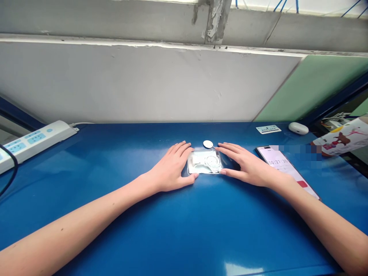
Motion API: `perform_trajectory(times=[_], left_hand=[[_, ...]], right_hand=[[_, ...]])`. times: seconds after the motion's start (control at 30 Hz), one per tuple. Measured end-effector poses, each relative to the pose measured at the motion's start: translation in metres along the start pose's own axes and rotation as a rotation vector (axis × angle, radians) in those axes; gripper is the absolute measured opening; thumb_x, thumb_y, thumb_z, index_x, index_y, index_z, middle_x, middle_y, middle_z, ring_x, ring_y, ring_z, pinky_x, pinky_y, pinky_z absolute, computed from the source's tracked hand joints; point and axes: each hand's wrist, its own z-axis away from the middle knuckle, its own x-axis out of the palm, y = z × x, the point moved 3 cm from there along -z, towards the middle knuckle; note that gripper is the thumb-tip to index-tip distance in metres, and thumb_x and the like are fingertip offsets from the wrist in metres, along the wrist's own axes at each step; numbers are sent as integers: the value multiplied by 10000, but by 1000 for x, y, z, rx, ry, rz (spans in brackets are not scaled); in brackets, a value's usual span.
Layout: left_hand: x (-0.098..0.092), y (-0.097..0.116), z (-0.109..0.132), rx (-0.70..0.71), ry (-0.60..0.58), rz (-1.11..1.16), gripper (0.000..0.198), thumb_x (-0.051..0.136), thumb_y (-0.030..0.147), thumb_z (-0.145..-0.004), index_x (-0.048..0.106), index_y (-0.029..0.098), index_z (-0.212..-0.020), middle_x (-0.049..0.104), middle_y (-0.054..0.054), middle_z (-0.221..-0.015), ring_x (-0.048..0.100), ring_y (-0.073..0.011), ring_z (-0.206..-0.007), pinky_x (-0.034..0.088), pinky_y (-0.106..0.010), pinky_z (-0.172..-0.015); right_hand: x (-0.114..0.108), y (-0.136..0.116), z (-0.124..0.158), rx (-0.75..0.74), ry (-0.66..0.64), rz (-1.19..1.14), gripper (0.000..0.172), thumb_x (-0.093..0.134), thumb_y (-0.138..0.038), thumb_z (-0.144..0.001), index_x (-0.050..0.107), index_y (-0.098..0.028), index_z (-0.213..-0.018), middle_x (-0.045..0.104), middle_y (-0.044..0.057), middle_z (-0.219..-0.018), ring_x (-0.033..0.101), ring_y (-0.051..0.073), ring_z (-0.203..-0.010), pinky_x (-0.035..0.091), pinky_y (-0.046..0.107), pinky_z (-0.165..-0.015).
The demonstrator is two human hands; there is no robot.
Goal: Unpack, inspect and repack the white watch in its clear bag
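A small clear plastic bag (205,162) lies flat on the blue table, with white and silvery contents that include a ring shape. My left hand (174,166) rests palm down at its left edge, fingers stretched out and thumb by the near corner. On the other side, my right hand (244,163) is open, its thumb at the bag's near right corner and its fingertips by the far right corner. Just beyond the bag is a white round disc (207,144) with a thin stem reaching toward my right fingertips; whether they touch it I cannot tell.
A phone showing a timer (287,168) lies beside my right forearm. Behind it are a white card (268,129) and a white earbud case (298,128). A power strip (37,142) sits at left, a printed box (345,136) at right. A wall (143,84) borders the table's back.
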Motion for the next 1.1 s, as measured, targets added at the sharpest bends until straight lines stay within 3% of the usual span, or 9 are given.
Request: perform_trajectory(times=[0.43,0.63,1.1], left_hand=[[1,1,-1,-58,-15,-77,758,587,550,-853,453,39,-1396,407,-236,-1523,271,-386,-1469,298,-536,-1182],[1,0,-1,-50,-15,-70,763,583,564,-854,451,45,-1398,402,-234,-1527,274,-382,-1469,298,-534,-1184],[0,1,1,-46,24,-13,774,633,590,-827,457,100,-1400,425,-212,-1517,278,-390,-1466,299,-544,-1178]], right_hand=[[-1,-4,0,-16,14,7,725,476,-616,-932,385,-177,-1503,387,146,-1579,309,324,-1473,340,529,-1171],[1,-1,0,4,7,33,800,465,-640,-926,357,-110,-1515,371,164,-1584,306,320,-1475,327,505,-1187],[3,1,1,-31,31,52,737,464,-593,-947,355,-149,-1526,370,152,-1587,310,336,-1472,342,542,-1171]])
